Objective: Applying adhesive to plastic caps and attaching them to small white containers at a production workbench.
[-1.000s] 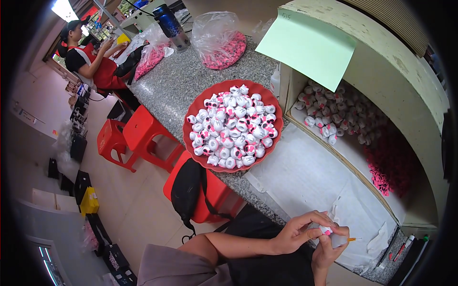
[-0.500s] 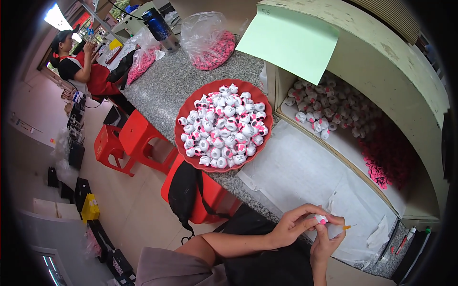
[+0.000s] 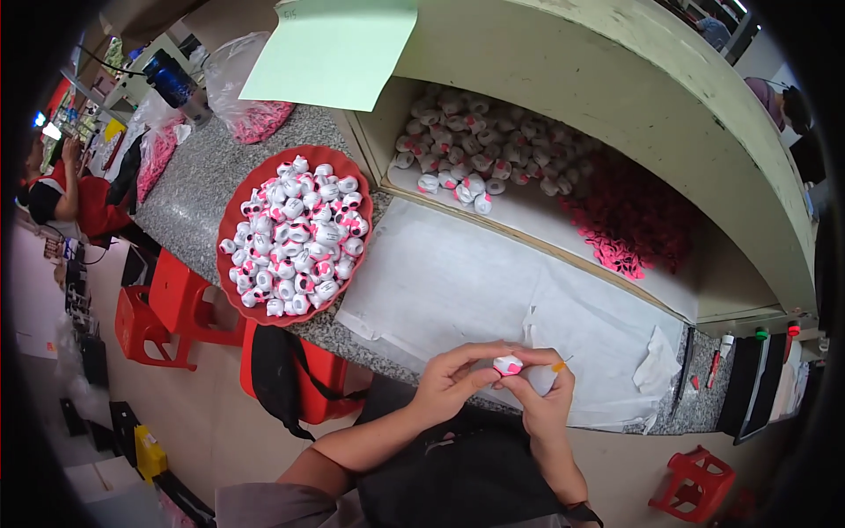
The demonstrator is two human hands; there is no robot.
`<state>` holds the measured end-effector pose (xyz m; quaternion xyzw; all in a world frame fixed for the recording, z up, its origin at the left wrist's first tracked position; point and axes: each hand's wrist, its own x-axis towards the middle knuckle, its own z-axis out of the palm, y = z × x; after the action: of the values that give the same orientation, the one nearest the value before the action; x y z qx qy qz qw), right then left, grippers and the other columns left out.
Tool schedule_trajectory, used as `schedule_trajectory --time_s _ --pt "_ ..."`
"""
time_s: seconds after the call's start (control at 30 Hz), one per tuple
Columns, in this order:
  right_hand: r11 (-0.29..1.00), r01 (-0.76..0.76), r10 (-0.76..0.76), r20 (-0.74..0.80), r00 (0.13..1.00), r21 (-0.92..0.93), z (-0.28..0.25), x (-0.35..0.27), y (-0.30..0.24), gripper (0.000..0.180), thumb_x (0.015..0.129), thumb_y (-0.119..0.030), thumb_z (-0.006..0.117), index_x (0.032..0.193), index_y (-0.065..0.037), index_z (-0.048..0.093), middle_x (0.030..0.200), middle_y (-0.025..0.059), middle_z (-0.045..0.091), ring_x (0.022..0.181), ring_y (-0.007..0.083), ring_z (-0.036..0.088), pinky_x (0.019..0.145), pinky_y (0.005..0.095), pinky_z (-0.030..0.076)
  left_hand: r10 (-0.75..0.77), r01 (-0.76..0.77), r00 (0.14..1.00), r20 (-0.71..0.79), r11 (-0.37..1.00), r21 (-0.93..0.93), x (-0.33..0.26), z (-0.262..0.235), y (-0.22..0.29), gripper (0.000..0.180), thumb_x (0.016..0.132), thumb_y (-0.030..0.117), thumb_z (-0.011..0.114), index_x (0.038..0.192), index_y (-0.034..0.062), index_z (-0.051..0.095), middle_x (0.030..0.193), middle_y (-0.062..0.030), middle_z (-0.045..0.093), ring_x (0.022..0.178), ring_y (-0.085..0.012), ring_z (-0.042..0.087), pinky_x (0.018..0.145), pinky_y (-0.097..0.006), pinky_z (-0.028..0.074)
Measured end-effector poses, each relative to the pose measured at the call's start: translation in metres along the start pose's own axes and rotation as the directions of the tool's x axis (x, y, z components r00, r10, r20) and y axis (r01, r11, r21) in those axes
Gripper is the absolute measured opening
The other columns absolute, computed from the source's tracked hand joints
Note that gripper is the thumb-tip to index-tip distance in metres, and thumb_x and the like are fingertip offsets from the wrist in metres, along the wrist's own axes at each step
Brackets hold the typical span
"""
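Note:
Between my fingertips sits a small white-and-pink toy head, above the near edge of the worktop. My left hand pinches it from the left with thumb and forefinger. The thumb of my right hand touches the same piece from the right. Tucked in that right hand is a translucent squeeze bottle with an orange needle tip, its body partly hidden by the fingers. Left of my hands, a red scalloped bowl is heaped with similar white-and-pink heads.
White sheeting covers the worktop. A cubby shelf behind holds many white heads and a pile of pink pieces. A green paper hangs from it. Markers lie right; red stools stand left. A person works far left.
The view has swung to the right, so the bowl and shelf appear further left. Both hands keep hold of the toy head and bottle, and the piece appears slightly turned.

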<state>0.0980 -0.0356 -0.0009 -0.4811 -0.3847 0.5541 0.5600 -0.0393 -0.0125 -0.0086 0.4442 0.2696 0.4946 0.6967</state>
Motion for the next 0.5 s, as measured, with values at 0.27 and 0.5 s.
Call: schedule_trajectory --time_s 0.27,0.5 --pt "0.992 -0.027 0.025 0.023 0.999 0.125 0.002 -0.001 -0.016 0.028 0.065 0.008 0.057 0.092 0.004 0.05 0.077 0.0129 0.055 0.067 0.0159 0.054 0.054 0.0252 0.048 0.319 -0.343 0.936 0.148 0.731 0.59 0.01 -0.014 0.042 0.021 0.073 0.002 0.052 0.094 -0.0008 0.054 0.093 -0.0121 0.056 0.09 -0.0244 0.052 0.088 -0.039 0.034" --pt "0.998 0.02 -0.025 -0.088 0.996 -0.057 -0.024 -0.003 -0.024 0.029 0.066 0.003 0.053 0.095 0.004 0.046 0.068 0.0123 0.053 0.053 0.0141 0.048 0.051 0.023 0.042 0.53 -0.085 0.842 0.103 -0.057 0.995 0.049 -0.113 0.156 0.022 0.071 -0.001 0.052 0.092 0.0048 0.057 0.085 -0.0102 0.054 0.082 -0.0234 0.051 0.071 -0.03 0.04"
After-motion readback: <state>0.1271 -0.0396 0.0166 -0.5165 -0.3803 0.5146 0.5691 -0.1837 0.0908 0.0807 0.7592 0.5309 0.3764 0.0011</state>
